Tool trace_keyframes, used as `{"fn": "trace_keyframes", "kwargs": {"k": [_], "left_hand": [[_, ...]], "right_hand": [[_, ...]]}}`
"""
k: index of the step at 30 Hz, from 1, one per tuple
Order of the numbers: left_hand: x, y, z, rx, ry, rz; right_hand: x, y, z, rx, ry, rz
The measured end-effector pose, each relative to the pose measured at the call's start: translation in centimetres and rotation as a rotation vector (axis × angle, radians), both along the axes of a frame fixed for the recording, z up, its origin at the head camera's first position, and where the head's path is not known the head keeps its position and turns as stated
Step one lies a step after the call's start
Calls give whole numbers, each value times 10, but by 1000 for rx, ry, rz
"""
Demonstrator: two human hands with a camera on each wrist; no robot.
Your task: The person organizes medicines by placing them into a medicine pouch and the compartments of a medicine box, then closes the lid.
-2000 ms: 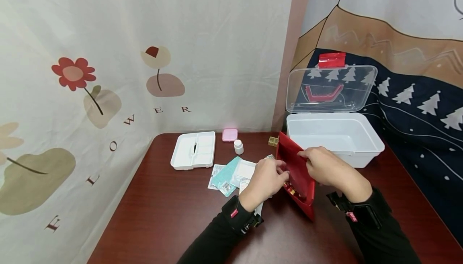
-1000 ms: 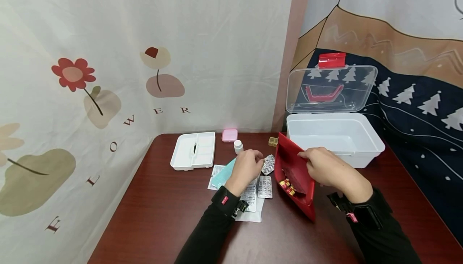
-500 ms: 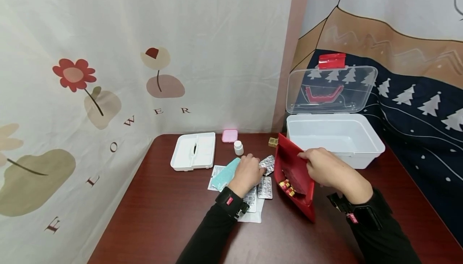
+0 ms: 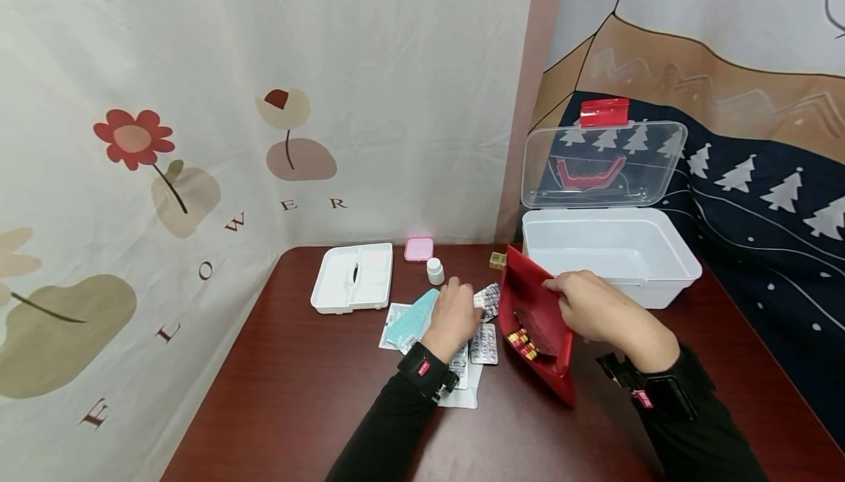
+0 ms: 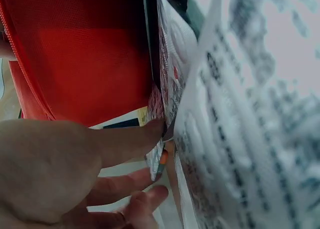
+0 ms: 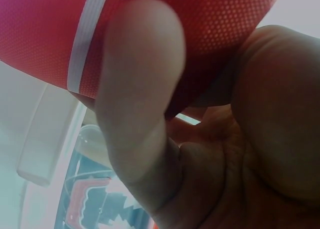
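My left hand [image 4: 454, 317] reaches down into a pile of medicine packs in the head view. In the left wrist view its thumb and fingers pinch the edge of a silver blister pack [image 5: 154, 161]. Large printed foil packs fill the right of that view. Another blister pack [image 4: 485, 344] lies just right of the hand. With thumb and fingers my right hand [image 4: 597, 309] grips the upper edge of a red zippered pouch [image 4: 540, 298], which leans wide open. Several red-and-yellow capsules [image 4: 524, 342] show inside it. Red mesh fabric [image 6: 215, 34] fills the top of the right wrist view.
Behind the pouch stands a white box [image 4: 614, 247] with its clear lid raised. A white divided case [image 4: 353, 276], a pink case [image 4: 419, 249] and a white bottle [image 4: 435, 271] are at the back. A mint packet [image 4: 411, 324] lies left of the hand, a small gold box [image 4: 498, 260] beside the pouch.
My left hand has left the pouch opening and moved left to the pile, then settled lower among the blister packs. The right hand keeps its grip on the pouch.
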State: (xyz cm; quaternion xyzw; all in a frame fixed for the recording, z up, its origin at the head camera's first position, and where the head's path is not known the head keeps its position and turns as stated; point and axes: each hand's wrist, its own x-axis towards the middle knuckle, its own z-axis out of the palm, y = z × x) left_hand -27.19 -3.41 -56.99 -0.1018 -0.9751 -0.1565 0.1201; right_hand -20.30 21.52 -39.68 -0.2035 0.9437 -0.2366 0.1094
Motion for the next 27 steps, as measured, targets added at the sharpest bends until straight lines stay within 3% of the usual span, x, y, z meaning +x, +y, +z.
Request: {"fn": "trace_keyframes", "kwargs": {"k": [4, 7, 14, 27], "left_hand": [[16, 0, 37, 109, 41, 0], [29, -1, 66, 192, -16, 6], [35, -8, 85, 265, -122, 53], [45, -24, 130, 442, -30, 45]], "right_hand": [[0, 1, 0, 2, -2, 2], [0, 1, 0, -1, 0, 4], [2, 1, 0, -17, -24, -1], [3, 2, 1, -12, -10, 0]]}}
